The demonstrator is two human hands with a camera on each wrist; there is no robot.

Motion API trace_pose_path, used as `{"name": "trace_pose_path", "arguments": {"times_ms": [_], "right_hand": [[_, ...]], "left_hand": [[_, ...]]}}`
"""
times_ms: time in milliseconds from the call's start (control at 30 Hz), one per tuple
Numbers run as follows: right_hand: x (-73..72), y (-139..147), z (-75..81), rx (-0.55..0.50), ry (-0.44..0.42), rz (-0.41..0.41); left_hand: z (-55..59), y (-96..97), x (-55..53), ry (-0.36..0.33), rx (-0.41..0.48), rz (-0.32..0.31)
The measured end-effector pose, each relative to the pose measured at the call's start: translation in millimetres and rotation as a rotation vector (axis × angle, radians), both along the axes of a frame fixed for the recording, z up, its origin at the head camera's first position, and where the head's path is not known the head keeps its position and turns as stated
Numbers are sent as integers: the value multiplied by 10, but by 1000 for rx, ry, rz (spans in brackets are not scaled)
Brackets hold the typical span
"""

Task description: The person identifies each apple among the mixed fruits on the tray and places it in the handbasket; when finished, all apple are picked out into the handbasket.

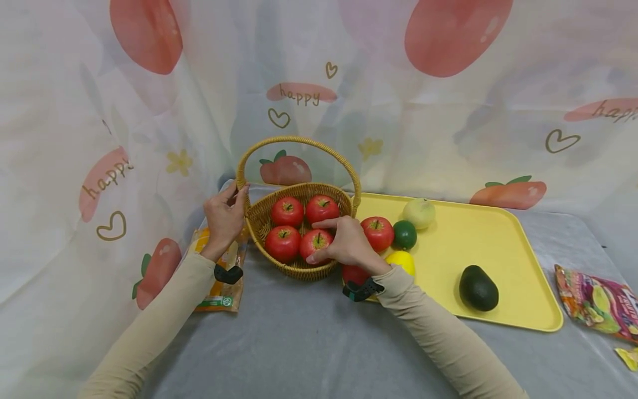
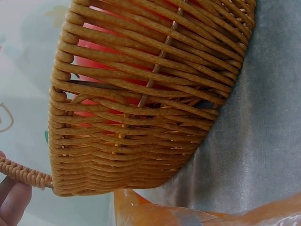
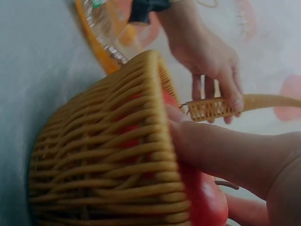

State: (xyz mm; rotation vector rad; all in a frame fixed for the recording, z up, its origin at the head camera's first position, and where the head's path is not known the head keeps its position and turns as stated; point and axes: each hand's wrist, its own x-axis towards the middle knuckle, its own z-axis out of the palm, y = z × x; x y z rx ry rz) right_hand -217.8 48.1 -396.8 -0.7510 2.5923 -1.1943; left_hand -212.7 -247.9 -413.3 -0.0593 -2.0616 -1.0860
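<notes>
My left hand [image 1: 225, 217] pinches the lower left end of the arched handle [image 1: 299, 142] of a wicker basket [image 1: 304, 272]. In the right wrist view, its thumb and fingers wrap the woven handle base [image 3: 211, 109]. Several red apples lie inside the basket. My right hand [image 1: 349, 244] reaches over the basket's right rim, its thumb and fingers around the front right apple [image 1: 316, 242]. That apple [image 3: 203, 200] shows beside the rim in the right wrist view. Red fruit shows through the weave [image 2: 141, 136] in the left wrist view.
Right of the basket, a yellow tray [image 1: 478, 238] holds a red apple [image 1: 377, 234], a green lime-like fruit [image 1: 405, 235], a pale onion-like bulb [image 1: 419, 213], a yellow fruit [image 1: 401, 261] and an avocado [image 1: 478, 288]. Packets lie left [image 1: 219, 302] and far right [image 1: 598, 302].
</notes>
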Motion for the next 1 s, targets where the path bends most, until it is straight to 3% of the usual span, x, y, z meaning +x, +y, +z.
{"name": "trace_pose_path", "arguments": {"times_ms": [267,333,367,700,1000], "right_hand": [[-40,-30,-108,94,167,52],[-51,-35,-111,112,166,66],[10,-49,-15,139,148,62],[8,-32,13,279,121,168],[34,-7,2,293,165,243]], "left_hand": [[12,2,14,6,-5,-11],[14,2,19,4,-1,-15],[14,3,20,4,2,-18],[20,23,20,19,4,-21],[6,21,13,23,9,-22]]}}
